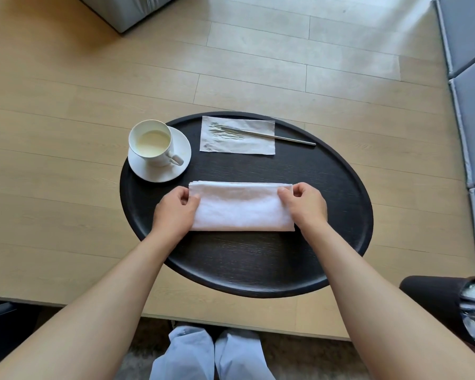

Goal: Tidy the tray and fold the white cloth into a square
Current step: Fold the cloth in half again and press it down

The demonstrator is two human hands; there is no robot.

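A white cloth lies folded into a long rectangle on the middle of a round black tray. My left hand pinches the cloth's left end near its far corner. My right hand pinches the right end the same way. At the tray's far left a white cup with pale liquid stands on a white saucer. A metal spoon rests on a clear wrapper at the far side, its handle pointing right.
The tray sits on a light wooden table. Grey cushions line the right edge. A dark object with a shiny part sits near right. A grey box stands at the far left. My knees show below.
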